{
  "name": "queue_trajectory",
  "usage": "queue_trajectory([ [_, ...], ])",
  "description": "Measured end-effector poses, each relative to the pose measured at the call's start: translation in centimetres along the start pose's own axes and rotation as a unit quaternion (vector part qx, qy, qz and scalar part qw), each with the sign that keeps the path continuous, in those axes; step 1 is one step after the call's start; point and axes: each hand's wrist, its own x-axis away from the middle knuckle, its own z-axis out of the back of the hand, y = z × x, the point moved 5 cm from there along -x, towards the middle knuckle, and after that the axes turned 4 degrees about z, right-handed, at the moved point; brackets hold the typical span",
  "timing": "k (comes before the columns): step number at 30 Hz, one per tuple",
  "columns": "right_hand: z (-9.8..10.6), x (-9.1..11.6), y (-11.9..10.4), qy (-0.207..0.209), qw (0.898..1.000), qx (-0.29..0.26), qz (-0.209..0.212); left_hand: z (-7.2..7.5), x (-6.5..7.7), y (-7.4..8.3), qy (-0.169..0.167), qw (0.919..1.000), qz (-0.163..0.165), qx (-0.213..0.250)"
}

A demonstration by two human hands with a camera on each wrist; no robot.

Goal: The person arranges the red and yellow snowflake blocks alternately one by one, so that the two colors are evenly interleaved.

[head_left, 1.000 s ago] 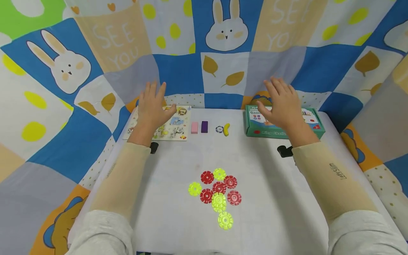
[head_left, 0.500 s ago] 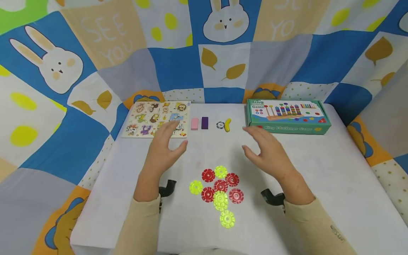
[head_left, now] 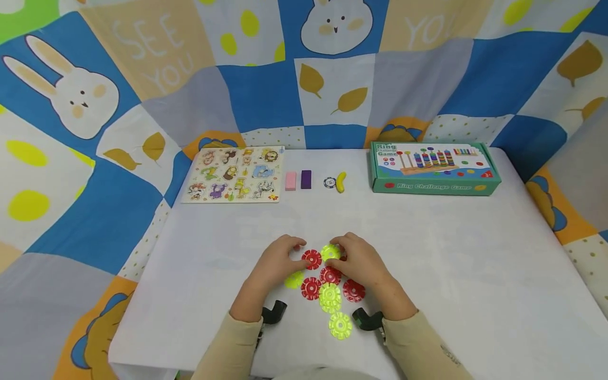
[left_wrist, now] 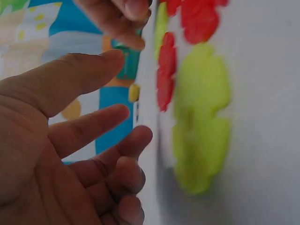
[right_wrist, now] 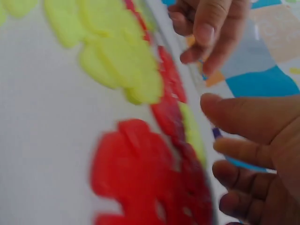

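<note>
Several red and yellow-green notched plastic discs lie in a loose cluster on the table; in the head view a red disc [head_left: 311, 288] is beside overlapping yellow-green discs [head_left: 330, 297]. My left hand [head_left: 275, 261] hovers at the cluster's left side, thumb and fingers apart, close to a yellow-green disc [left_wrist: 201, 117] in the left wrist view. From the right, my right hand [head_left: 363, 261] reaches over the upper discs and partly covers a red one. The right wrist view has its fingers spread beside red discs [right_wrist: 136, 164]. Neither hand grips anything.
Along the table's back stand an animal picture board [head_left: 233, 177], a pink block [head_left: 291, 181], a purple block [head_left: 306, 179], a small round chip [head_left: 330, 182], a toy banana [head_left: 340, 182] and a green game box [head_left: 434, 171]. A patterned curtain [head_left: 256, 95] hangs behind.
Both hands have come back from the far side of the table, lowered, and drawn together over the discs. The head view has tilted down slightly. The discs stay as they lay.
</note>
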Motion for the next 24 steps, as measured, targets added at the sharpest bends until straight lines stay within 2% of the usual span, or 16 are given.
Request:
queue_trajectory([
  [5, -0.6, -0.6, -0.1, 0.008, 0.999, 0.033, -0.021, -1.4, -0.4, 0.4, -0.005, 0.9968, -0.022, -0.076],
  [7, -0.6, -0.7, -0.2, 0.010, 0.999, 0.035, -0.026, -1.6, -0.5, 0.7, -0.007, 0.9954, -0.027, -0.091],
  [13, -0.7, -0.6, -0.1, 0.018, 0.999, 0.040, -0.029, -2.3, -0.8, 0.6, -0.025, 0.9950, -0.031, -0.092],
  [17, -0.8, -0.4, -0.2, 0.026, 0.999, 0.040, -0.016, -2.4, -0.7, 0.7, -0.024, 0.9936, -0.042, -0.102],
  [20, -0.9, -0.3, -0.1, 0.031, 0.999, 0.038, -0.005, -2.4, -0.6, 0.9, -0.019, 0.9921, -0.057, -0.111],
  [24, -1.0, 0.1, 0.3, 0.040, 0.999, 0.033, 0.005, -2.5, -0.4, 1.2, -0.012, 0.9861, -0.084, -0.143],
])
